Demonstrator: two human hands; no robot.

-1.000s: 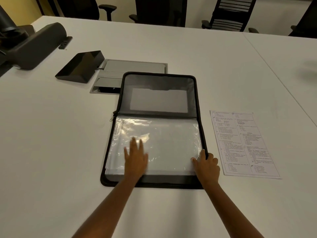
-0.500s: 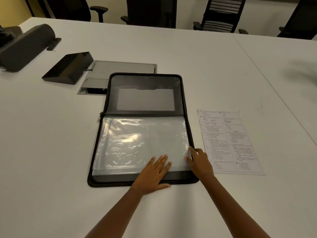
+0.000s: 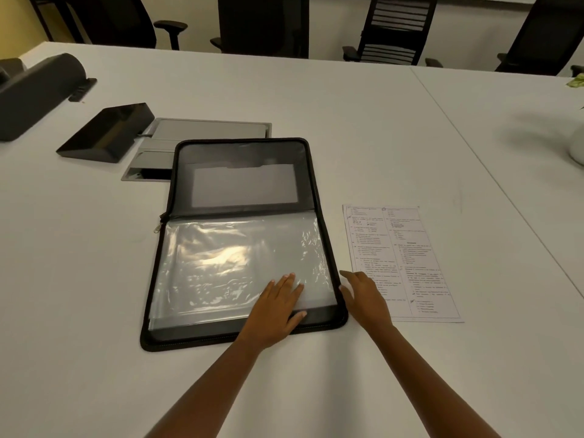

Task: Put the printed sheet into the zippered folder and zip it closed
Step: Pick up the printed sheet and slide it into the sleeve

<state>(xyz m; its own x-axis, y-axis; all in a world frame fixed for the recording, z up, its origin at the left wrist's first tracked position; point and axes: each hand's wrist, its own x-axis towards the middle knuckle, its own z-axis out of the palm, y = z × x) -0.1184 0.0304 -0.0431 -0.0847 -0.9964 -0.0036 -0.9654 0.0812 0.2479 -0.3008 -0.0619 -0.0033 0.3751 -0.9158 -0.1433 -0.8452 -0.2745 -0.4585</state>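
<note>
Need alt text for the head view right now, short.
An open zippered folder lies on a white table; the left hand rests flat on its clear plastic sleeve, the right hand at its right edge. The printed sheet lies outside, to the right.

One zippered folder (image 3: 240, 184), one printed sheet (image 3: 407, 248) — two hands, four chairs.

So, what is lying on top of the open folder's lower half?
Clear plastic sleeves, with the left hand flat on them. Glare hides whether any paper is inside.
</note>
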